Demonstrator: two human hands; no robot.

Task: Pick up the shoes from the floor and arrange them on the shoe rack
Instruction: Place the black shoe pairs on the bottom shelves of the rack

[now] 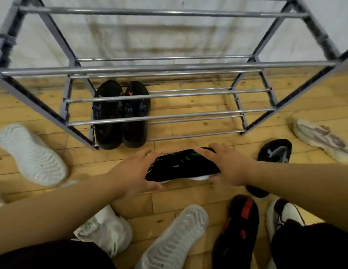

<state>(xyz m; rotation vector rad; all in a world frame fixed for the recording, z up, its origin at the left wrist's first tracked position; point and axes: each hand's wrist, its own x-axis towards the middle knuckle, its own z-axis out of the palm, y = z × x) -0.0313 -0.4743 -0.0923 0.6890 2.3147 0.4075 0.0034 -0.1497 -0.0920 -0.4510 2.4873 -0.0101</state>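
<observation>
A black shoe with green marks (180,166) lies crosswise just above the wooden floor, in front of the shoe rack (169,66). My left hand (134,171) holds its left end between spread fingers and thumb. My right hand (227,167) grips its right end, fingers over the top and thumb under the white sole. A pair of black shoes with pink marks (120,115) stands on the rack's lowest bars at the left. The upper shelves of grey metal bars hold nothing.
Several loose shoes lie around: an upturned white shoe (31,154) at left, a white shoe (107,232) and a grey sole (175,235) near my knees, a black-red shoe (237,226), a white-black shoe (283,214), a black shoe (275,152) and a beige shoe (322,140) at right.
</observation>
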